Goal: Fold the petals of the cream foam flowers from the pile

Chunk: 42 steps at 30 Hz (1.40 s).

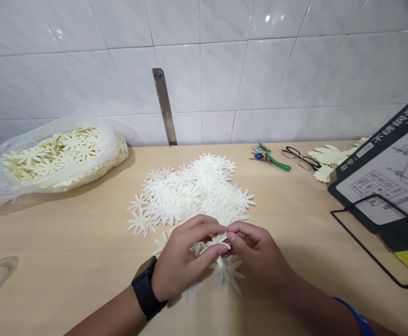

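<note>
A pile of white flower-shaped cutouts (193,191) lies in the middle of the wooden table (67,261). My left hand (183,259), with a black watch on its wrist, and my right hand (256,254) meet just in front of the pile. Both pinch the same white flower cutout (217,241) between fingertips, slightly above the table. Another flower cutout (228,273) lies under my hands.
A clear plastic bag (55,156) full of cream flower cutouts sits at the back left. Keys with a green strap (272,159) and glasses (301,158) lie at the back right, beside more cutouts (326,158). A dark printed box (389,177) and a black wire frame (372,252) stand at right.
</note>
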Tool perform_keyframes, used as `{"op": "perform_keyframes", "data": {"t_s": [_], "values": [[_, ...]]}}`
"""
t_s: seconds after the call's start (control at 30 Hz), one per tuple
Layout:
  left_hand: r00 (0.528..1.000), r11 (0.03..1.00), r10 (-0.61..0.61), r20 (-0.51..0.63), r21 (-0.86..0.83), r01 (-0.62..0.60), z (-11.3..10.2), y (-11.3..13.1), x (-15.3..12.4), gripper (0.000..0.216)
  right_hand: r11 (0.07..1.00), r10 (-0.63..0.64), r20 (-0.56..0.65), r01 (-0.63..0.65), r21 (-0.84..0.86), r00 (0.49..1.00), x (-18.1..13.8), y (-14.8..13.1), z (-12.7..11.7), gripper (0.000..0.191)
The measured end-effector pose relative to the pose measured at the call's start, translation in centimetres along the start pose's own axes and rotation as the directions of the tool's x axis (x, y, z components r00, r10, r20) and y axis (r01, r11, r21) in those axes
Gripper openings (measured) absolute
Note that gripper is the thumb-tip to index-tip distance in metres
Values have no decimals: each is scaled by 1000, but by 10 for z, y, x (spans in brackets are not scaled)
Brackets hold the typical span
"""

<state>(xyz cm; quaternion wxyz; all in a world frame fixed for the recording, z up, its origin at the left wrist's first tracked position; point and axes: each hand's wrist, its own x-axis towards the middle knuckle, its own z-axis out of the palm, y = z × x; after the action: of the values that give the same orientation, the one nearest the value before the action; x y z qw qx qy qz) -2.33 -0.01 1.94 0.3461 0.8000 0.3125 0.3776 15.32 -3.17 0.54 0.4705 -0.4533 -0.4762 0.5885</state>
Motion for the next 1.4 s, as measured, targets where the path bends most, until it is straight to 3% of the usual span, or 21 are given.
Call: {"op": "perform_keyframes", "data": {"t_s": [0.1, 0.2, 0.37, 0.5, 0.6, 0.73, 0.8, 0.9, 0.97, 1.03, 1.1, 1.2, 1.3, 1.4], "values": [[997, 990, -83, 8, -116, 83, 0, 3, 0, 17, 992, -69, -4, 68, -102, 998, -2, 1, 1, 19], [992, 987, -124, -22, -106, 121, 2, 5, -1, 16, 936, -209, -20, 194, -293, 978, -4, 2, 2, 18], [990, 994, -8, -142, 108, 23, 9, 8, -3, 9, 808, -378, -43, 307, -502, 925, -6, 2, 4, 15], [982, 993, 4, -188, 113, 18, 13, 8, -5, 10, 779, -417, -53, 326, -535, 907, -6, 4, 4, 13], [969, 996, -84, -234, 11, 89, 10, 5, -4, 8, 840, -328, -117, 233, -490, 937, -4, 5, 4, 16], [907, 954, -269, -322, -220, 205, -1, 1, 4, 10, 960, -124, -249, 53, -275, 961, 1, 5, 2, 20], [867, 878, -409, -286, -383, 288, -6, -2, 8, 13, 985, -63, -302, 11, -170, 951, 4, 5, -1, 20], [799, 687, -578, -168, -629, 364, -14, -6, 14, 18, 997, -23, -342, -4, -77, 940, 7, 5, -5, 20], [767, 582, -630, -117, -726, 367, -18, -9, 16, 19, 999, -2, -343, -10, -35, 939, 8, 6, -7, 23], [751, 565, -645, -140, -749, 345, -22, -11, 17, 20, 1000, 12, -336, -11, 5, 942, 9, 6, -8, 27], [764, 655, -602, -233, -691, 305, -26, -14, 18, 20, 999, 27, -325, -14, 44, 945, 9, 7, -8, 29], [828, 814, -453, -331, -532, 232, -31, -16, 19, 20, 994, 59, -298, -29, 103, 953, 10, 9, -8, 30], [878, 794, -416, -236, -565, 225, -33, -18, 19, 19, 989, 83, -302, -41, 142, 950, 10, 10, -9, 30], [882, 807, -418, -217, -534, 251, -34, -20, 19, 20, 986, 85, -295, -38, 162, 952, 9, 11, -10, 29]]}}
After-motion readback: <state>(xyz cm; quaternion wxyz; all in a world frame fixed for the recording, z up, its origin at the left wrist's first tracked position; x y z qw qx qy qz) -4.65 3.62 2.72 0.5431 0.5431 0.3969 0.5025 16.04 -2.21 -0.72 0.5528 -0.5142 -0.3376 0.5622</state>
